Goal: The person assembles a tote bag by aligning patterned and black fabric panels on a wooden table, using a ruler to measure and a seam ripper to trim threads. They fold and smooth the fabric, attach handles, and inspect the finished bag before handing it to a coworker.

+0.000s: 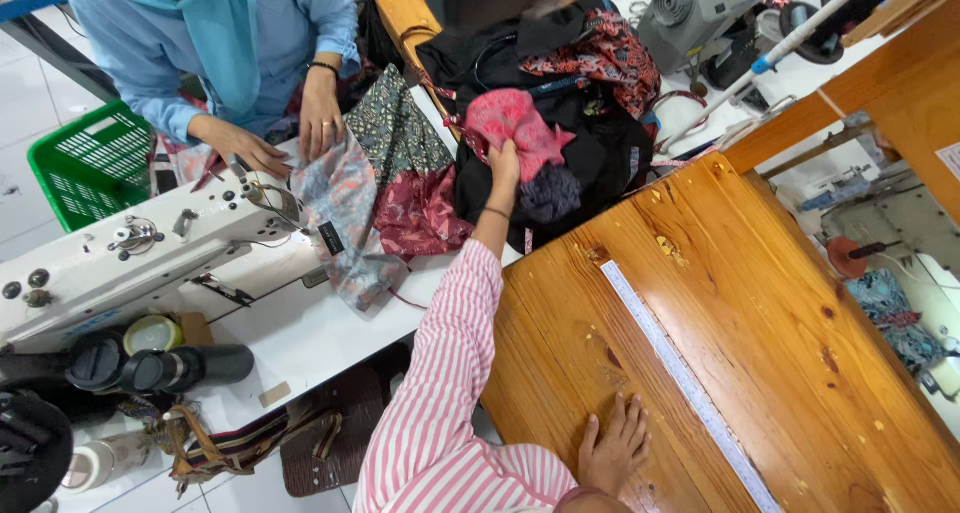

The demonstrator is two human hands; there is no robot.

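— Where is your left hand [504,163]?

— Stretched out at the end of my pink-and-white striped sleeve [450,353], far up at 12 o'clock from me. Its fingers are curled shut on the lower edge of the crumpled pink patterned cloth [520,123]. Some fingertips are buried in the folds, so I can't tell how deep the grip goes.

— And which way does the cloth lie from those fingers?

— It bunches up and away at 12 to 1 o'clock of my knuckles, soft and wrinkled, with no clear long axis. It sits on the heap of black fabric [600,158]. A dark grey knitted bundle [548,193] touches my hand at 4 o'clock.

— Your right hand [612,451]?

— Well apart from all that, down at 5 o'clock of the left one. It lies palm-down on the glossy orange-brown wooden table [790,313], fingers spread and holding nothing. The left is far nearer to the cloth. A long pale measuring strip [680,373] runs diagonally across the wood, just beside my right fingers at 2 o'clock.

— Anyone else close?

— At 10 o'clock a person in light blue has both hands [322,113] on a blue-grey printed fabric [340,203] at the white sewing machine [120,253]. A dark red printed cloth [425,213] lies between us.
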